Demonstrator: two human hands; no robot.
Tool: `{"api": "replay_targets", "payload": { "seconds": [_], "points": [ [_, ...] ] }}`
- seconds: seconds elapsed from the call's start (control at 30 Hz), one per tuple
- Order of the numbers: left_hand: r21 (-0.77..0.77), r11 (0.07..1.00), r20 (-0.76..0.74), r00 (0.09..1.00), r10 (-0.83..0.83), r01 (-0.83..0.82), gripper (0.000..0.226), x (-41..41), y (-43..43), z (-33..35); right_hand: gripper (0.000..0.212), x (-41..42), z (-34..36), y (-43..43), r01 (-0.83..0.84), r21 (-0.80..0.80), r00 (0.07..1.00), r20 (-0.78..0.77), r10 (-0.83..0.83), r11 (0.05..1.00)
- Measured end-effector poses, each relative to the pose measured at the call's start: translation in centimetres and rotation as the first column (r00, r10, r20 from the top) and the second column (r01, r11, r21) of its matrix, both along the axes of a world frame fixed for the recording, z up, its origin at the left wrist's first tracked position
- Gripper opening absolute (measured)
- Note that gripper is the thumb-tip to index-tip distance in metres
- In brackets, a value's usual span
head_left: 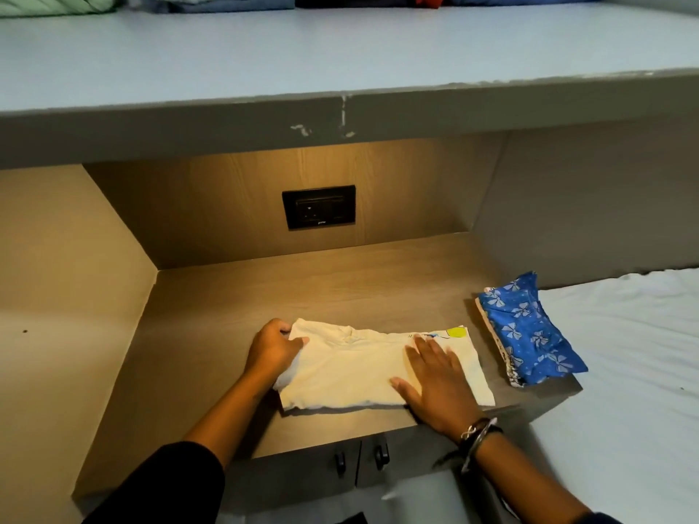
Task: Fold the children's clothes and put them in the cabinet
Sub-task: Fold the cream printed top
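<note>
A cream children's shirt [355,368] with a small yellow and blue print lies partly folded on the wooden cabinet top [310,293]. My left hand [274,347] grips its left end, fingers curled around the cloth. Flat on the shirt's right part lies my right hand [435,383], fingers spread, pressing it down. A folded blue garment [525,330] with white bows sits to the right, at the cabinet top's right edge. Two cabinet doors with dark handles [361,457] are shut below the front edge.
A black wall socket [319,206] sits in the lit niche behind. A grey shelf [340,58] overhangs above, with folded clothes [227,1] at its back. A bed with a white sheet [624,353] borders the cabinet on the right.
</note>
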State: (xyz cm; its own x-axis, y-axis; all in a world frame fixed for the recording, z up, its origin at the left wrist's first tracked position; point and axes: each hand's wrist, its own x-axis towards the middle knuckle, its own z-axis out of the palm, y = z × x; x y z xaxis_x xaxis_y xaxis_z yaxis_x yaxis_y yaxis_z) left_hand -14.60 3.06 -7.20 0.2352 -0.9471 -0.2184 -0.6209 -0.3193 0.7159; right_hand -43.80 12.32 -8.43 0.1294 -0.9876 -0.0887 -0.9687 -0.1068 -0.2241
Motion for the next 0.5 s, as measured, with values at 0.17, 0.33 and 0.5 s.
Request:
{"api": "replay_targets", "payload": {
  "seconds": [0.17, 0.33, 0.5],
  "points": [
    [0.087, 0.995, 0.076, 0.996, -0.053, 0.046, 0.028, 0.7, -0.1, 1.2, 0.072, -0.5, -0.1, -3.2, -0.179, 0.141, 0.979, -0.074, 0.191, 0.974],
    [0.197, 0.966, -0.246, 0.945, 0.215, -0.169, 0.019, 3.1, 4.4, 3.4, 0.057, 1.0, 3.6, -11.7, -0.355, 0.289, 0.887, -0.196, 0.418, 0.889],
    [0.449, 0.879, -0.367, 0.864, 0.345, -0.160, 0.023, 2.7, 9.9, 3.4, 0.065, 7.3, 6.5, -13.6, -0.384, 0.107, 0.877, -0.267, 0.399, 0.917]
  ]
}}
